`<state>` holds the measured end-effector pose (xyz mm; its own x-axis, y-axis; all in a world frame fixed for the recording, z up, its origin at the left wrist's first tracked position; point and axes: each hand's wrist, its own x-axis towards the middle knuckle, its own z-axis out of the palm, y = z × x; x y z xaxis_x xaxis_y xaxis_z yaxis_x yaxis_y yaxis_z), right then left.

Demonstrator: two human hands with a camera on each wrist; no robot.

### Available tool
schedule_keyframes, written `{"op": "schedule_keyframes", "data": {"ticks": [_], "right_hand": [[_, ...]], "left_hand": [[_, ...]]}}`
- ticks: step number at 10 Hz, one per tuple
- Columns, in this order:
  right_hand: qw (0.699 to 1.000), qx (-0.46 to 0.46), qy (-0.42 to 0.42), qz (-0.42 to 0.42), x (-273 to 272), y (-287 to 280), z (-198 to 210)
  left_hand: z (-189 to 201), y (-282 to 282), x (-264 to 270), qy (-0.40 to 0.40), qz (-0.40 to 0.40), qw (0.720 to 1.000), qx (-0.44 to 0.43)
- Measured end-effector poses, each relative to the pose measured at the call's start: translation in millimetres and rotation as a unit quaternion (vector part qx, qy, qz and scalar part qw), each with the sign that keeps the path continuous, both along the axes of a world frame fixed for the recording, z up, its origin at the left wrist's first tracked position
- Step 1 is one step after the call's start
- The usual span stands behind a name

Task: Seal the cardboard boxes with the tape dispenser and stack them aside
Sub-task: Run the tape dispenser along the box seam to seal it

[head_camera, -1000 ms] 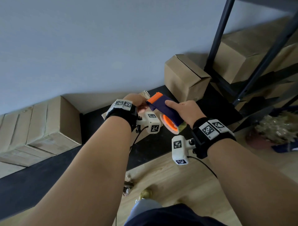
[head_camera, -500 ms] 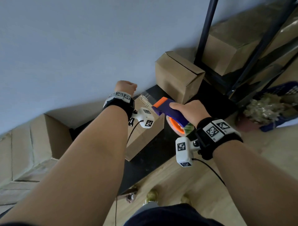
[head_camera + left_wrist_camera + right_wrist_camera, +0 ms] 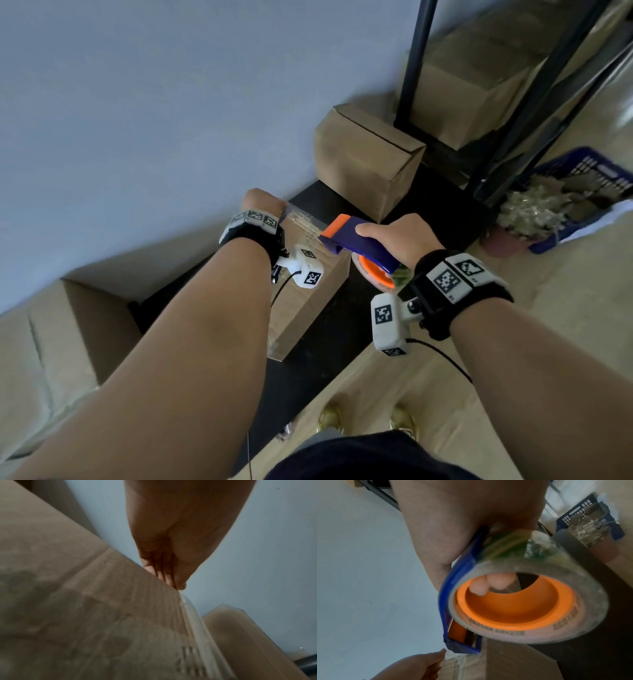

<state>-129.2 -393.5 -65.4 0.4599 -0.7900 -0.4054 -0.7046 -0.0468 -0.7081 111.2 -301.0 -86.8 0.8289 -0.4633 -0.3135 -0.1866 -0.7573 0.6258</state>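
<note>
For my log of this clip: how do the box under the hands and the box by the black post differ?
The box under the hands carries clear tape; the box by the post shows none. The left hand holds the first at its far edge, with the tape dispenser above; the second stands untouched. Both are brown cardboard.

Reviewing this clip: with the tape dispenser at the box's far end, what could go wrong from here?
1. The left hand holds the cardboard box only at its far edge, fingers straight, so the box may slide during the pull.
2. The clear tape looks wrinkled there, so it may seal unevenly.
3. The right hand holds the tape dispenser tilted, so the strip may drift off the seam.
</note>
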Motion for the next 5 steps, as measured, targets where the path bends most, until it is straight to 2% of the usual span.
{"op": "schedule_keyframes", "data": {"ticks": [1,2,3,4,5], "right_hand": [[1.0,0.004,-0.004,-0.001,1,-1,-1],[1.0,0.006,-0.009,-0.001,2,0,-3],[1.0,0.02,-0.014,-0.005,3,-1,-5],[0.999,0.039,-0.025,-0.013,1,-2,-5],[0.999,0.042,-0.029,-0.006,0,-2,-4]], "left_hand": [[-11,1,-3,0.02,0.0,1.0,-0.001],[-15,2,-11,0.003,0.002,1.0,0.03],[-11,1,-16,-0.04,-0.049,0.995,0.083],[-7,3,-18,-0.02,-0.073,0.994,0.08],[-14,0,-17,-0.014,-0.071,0.991,0.116]]}}
